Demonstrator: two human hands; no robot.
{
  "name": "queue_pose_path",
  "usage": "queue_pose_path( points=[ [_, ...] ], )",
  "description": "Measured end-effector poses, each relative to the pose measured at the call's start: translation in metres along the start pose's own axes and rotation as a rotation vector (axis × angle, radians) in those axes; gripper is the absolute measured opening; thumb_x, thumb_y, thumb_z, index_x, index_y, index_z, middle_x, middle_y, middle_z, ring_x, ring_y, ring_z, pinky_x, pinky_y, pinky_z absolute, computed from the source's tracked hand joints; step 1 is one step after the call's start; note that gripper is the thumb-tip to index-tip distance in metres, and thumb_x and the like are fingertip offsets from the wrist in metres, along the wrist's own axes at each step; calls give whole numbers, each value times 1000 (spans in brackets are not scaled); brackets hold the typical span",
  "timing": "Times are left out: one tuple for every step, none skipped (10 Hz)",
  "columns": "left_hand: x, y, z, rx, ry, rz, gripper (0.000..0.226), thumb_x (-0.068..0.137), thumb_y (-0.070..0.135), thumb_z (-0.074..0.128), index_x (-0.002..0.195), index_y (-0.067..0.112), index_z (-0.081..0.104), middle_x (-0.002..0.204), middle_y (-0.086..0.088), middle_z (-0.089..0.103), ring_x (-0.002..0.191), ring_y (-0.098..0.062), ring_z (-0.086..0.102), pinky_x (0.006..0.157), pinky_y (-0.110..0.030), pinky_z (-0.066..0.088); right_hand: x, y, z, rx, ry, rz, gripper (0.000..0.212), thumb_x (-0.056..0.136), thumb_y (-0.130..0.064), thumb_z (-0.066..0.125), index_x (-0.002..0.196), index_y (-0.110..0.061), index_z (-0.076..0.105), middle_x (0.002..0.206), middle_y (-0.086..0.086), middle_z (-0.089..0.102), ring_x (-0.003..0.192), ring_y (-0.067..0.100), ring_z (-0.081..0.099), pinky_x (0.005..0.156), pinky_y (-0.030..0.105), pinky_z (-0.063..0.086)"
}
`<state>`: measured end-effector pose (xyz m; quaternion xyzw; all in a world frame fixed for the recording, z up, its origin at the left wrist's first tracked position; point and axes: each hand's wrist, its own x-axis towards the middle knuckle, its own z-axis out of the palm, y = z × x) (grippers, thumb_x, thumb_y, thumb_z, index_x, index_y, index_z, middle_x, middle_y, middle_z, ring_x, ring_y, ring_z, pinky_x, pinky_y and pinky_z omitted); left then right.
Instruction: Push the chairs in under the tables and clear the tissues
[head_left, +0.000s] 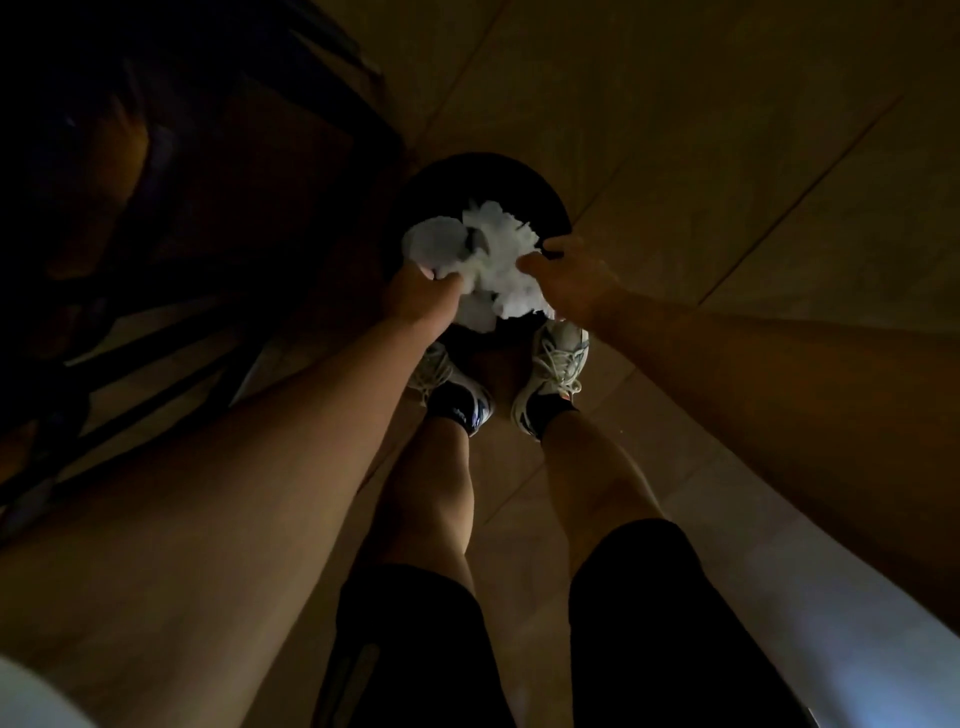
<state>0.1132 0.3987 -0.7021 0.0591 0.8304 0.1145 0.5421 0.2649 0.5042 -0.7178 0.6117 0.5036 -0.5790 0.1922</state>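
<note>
A bunch of crumpled white tissues hangs over the mouth of a round black bin on the floor in front of my feet. My left hand grips the left part of the bunch from below. Fingers of my right hand pinch its right side. Both arms reach straight down over the bin. The room is very dark, and the lower rim of the bin is hidden behind the tissues and my hands.
A dark chair or table frame with slanted bars fills the left side, close to the bin. Pale floor tiles spread to the right and beyond. My two sneakers stand right at the bin's near edge.
</note>
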Motion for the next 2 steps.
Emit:
queue_pose_path(
  points=[
    [-5,-6,-1,37,-26,10,20,99,25,57,108,8,64,103,-16,66,99,-32,64,84,-39,56,-9,1,-5,-58,-34,2,39,97,-40,63,130,-23,54,98,-1,59,90,16,60,84,36,52],
    [-21,-11,-8,61,-6,18,26,99,24,56,110,2,64,91,-12,65,91,-32,62,69,-30,44,-24,0,-7,-215,-47,-2,65,97,-44,60,153,-16,41,128,8,61,115,23,60,99,38,51]
  ],
)
